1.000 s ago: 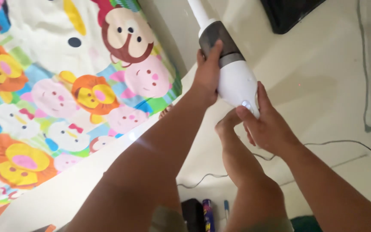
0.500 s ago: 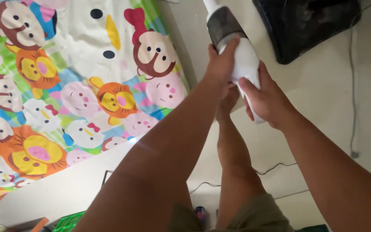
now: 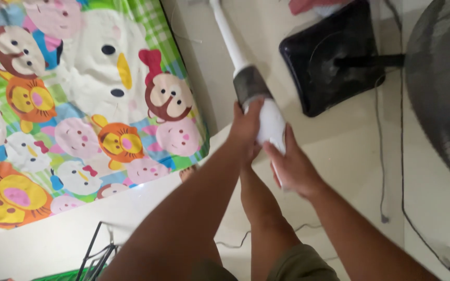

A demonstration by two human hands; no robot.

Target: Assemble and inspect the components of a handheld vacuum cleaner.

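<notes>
Both hands grip a stick vacuum w/ a smooth, glossy white plastic body (image 3: 272, 125), rounded and tapering. The left hand (image 3: 246, 130) is closed round the body's upper part, just below the grey-brown translucent dust cylinder (image 3: 250, 86). The right hand (image 3: 292, 166) is wrapped round the lower end, thumb lying along the white shell. A thin, straight white tube (image 3: 226, 34) runs up from the cylinder toward the top edge, over the floor (image 3: 339, 156), which is pale cream, hard and slightly shiny.

Left of the vacuum lies a soft fabric sheet (image 3: 79, 104), matte, printed w/ bright cartoon animals in pink, orange, brown and white on green check. Upper right: a square black fan base (image 3: 329, 57), glossy w/ rounded corners, a dark pole across it, and part of a round wire-mesh fan grille (image 3: 444, 93), blurred. Thin grey cables (image 3: 381, 156) trail down the floor. Bottom left: a black wire frame (image 3: 97, 250) over sth green. One bare leg shows between the arms, in olive shorts.

Vs 0.5 s ago: the view pulled back and shifted, so more of the tube, the whole fan base and the grille now show; the sheet sits further left. Both hands keep the same hold on the body, which sits lower in view. The wire frame bottom left is clearer.
</notes>
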